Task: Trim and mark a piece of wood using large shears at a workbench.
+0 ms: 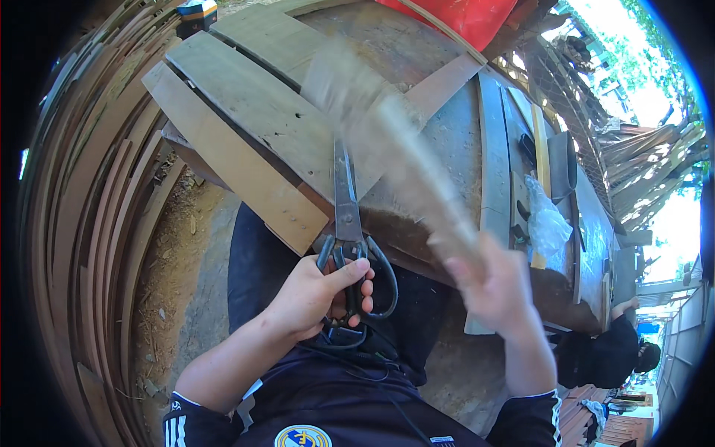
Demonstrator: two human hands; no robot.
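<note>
My left hand point(320, 290) is closed round the black handles of a large pair of scissors point(347, 216). The blades point away from me over the edge of the wooden workbench point(447, 179), and their far end passes behind a blur. In my right hand point(495, 283) is a long, pale wooden-handled tool point(428, 175), slanting up to the left. Its broad far end is smeared by motion, so its exact kind does not show. That end is just above the scissors' blades. Whether the two touch I cannot tell.
Loose planks point(246, 104) lie across the bench on the left. On its right are boards, a crumpled clear plastic bag point(547, 223) and a red sheet point(469, 22) at the back. Curved-looking stacked timber point(97, 201) lines the left. Another person point(607, 350) is at far right.
</note>
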